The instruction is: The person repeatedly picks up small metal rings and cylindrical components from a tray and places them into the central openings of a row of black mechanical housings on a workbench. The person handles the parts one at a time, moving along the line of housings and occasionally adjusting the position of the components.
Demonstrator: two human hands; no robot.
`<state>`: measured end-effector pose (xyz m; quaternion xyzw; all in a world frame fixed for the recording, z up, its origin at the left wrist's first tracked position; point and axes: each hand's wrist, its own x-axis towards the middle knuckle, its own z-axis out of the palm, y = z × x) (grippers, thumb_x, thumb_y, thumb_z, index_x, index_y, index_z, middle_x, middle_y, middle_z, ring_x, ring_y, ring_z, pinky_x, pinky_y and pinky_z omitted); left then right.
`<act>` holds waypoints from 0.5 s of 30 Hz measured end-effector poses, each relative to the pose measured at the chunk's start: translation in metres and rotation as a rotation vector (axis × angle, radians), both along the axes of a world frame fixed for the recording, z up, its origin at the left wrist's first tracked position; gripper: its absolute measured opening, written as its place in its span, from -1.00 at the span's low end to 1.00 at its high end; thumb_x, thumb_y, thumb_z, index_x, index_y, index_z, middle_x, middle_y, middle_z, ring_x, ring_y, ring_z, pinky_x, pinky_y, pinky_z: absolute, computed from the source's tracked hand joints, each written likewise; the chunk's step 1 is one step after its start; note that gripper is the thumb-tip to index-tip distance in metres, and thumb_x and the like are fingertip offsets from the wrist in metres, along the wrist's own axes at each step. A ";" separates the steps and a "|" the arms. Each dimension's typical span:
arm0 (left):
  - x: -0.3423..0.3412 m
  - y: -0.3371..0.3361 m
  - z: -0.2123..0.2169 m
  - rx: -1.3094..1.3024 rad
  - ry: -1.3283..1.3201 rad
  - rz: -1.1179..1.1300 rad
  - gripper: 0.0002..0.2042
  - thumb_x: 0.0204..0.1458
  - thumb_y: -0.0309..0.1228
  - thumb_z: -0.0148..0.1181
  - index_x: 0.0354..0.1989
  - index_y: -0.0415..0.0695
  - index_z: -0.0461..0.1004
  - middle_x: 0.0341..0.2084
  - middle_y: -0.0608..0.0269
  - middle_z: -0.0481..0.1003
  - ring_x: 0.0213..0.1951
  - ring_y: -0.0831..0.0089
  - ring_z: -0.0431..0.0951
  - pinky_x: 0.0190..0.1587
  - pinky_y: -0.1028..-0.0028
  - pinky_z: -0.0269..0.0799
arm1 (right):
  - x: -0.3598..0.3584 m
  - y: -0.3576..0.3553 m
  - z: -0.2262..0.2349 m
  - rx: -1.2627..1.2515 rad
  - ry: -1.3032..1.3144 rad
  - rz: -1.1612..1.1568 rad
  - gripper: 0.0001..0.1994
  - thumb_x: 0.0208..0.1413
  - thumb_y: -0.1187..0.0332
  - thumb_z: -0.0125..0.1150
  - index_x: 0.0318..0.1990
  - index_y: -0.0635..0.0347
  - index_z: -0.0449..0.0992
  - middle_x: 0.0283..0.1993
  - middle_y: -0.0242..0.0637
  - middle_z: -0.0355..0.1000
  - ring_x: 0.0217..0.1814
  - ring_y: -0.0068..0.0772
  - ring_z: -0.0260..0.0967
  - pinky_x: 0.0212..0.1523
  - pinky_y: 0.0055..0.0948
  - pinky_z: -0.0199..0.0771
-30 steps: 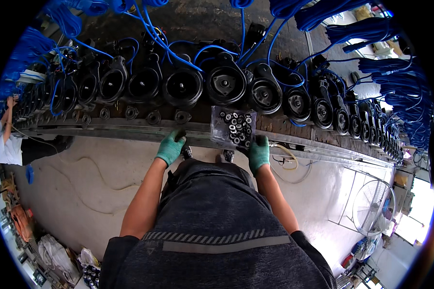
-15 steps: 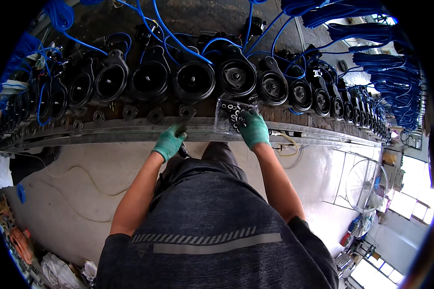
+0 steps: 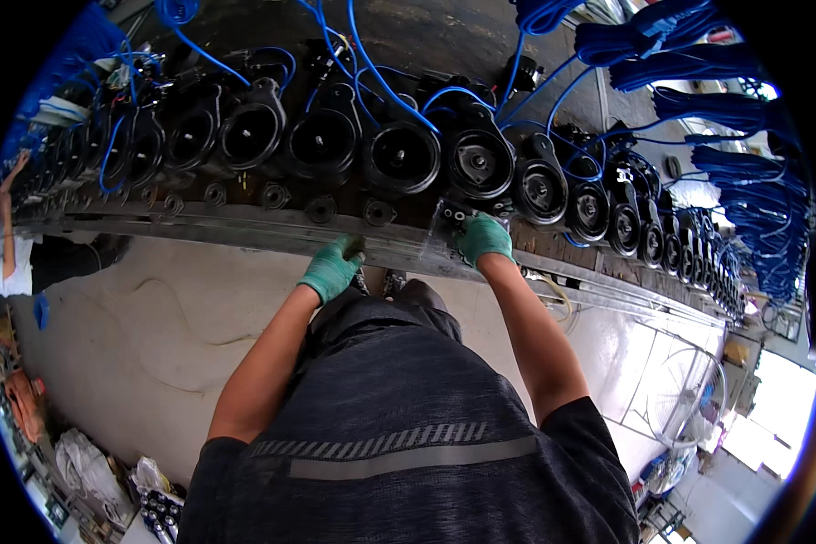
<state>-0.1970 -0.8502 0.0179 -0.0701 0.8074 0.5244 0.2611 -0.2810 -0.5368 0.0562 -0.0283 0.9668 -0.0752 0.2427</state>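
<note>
Both my hands wear green gloves. My left hand (image 3: 333, 267) rests on the front rail of a long metal workbench (image 3: 199, 225), fingers curled over its edge. My right hand (image 3: 483, 238) reaches into a clear plastic bag of small black parts (image 3: 446, 223) lying on the bench, fingers closed among them. Just behind the bag stands a row of black round motor housings (image 3: 401, 157) linked by blue hoses (image 3: 385, 82). Small black discs (image 3: 378, 213) lie along the bench in front of the housings.
The row of housings runs left and right along the bench, with coiled blue hoses (image 3: 734, 172) piled at the far right. Another person's arm (image 3: 7, 227) shows at the left edge. Bags and clutter (image 3: 82, 462) lie on the concrete floor at lower left. A wire rack (image 3: 671, 390) stands right.
My right hand moved up from the bench rail into the clear bag of parts. My left hand has stayed on the rail. My head has shifted, so the bench sits more tilted in view.
</note>
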 end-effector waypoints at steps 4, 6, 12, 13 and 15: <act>0.001 -0.003 -0.008 -0.045 0.018 0.018 -0.57 0.26 -0.43 0.18 0.29 -0.29 0.40 0.18 -0.06 0.54 0.22 0.11 0.53 0.27 0.30 0.41 | -0.011 0.000 -0.010 0.036 -0.008 0.054 -0.69 0.04 0.11 0.37 -0.19 0.12 0.72 -0.09 -0.01 0.61 -0.02 0.12 0.58 0.01 0.00 0.58; 0.004 -0.002 -0.006 -0.022 0.002 0.052 -0.56 0.27 -0.42 0.17 0.30 -0.26 0.40 0.20 -0.05 0.53 0.23 0.12 0.53 0.27 0.31 0.40 | -0.014 0.002 -0.005 0.057 -0.070 0.047 -0.68 0.04 0.10 0.36 -0.19 0.13 0.72 -0.09 -0.02 0.61 -0.02 0.13 0.58 0.00 0.01 0.58; -0.008 -0.007 0.005 -0.091 -0.024 0.026 -0.59 0.27 -0.50 0.17 0.28 -0.30 0.39 0.16 0.04 0.56 0.20 0.27 0.55 0.26 0.37 0.42 | -0.002 0.010 -0.014 -0.032 0.145 0.000 -0.70 0.07 0.13 0.30 -0.19 0.15 0.68 -0.10 0.02 0.60 -0.04 0.14 0.58 -0.03 0.02 0.59; -0.011 -0.006 0.007 -0.081 -0.036 0.026 -0.59 0.28 -0.49 0.17 0.28 -0.30 0.39 0.17 0.03 0.56 0.21 0.27 0.54 0.26 0.37 0.41 | -0.002 0.011 -0.014 -0.038 0.137 -0.022 -0.70 0.08 0.13 0.29 -0.19 0.15 0.67 -0.10 0.02 0.60 -0.04 0.15 0.57 -0.02 0.02 0.58; -0.018 -0.005 0.014 -0.053 -0.065 0.017 -0.59 0.28 -0.47 0.17 0.29 -0.30 0.38 0.17 0.03 0.55 0.22 0.28 0.53 0.27 0.37 0.41 | 0.000 0.013 -0.016 -0.056 0.160 -0.043 -0.72 0.10 0.15 0.28 -0.19 0.16 0.66 -0.11 0.02 0.60 -0.04 0.16 0.56 -0.02 0.03 0.57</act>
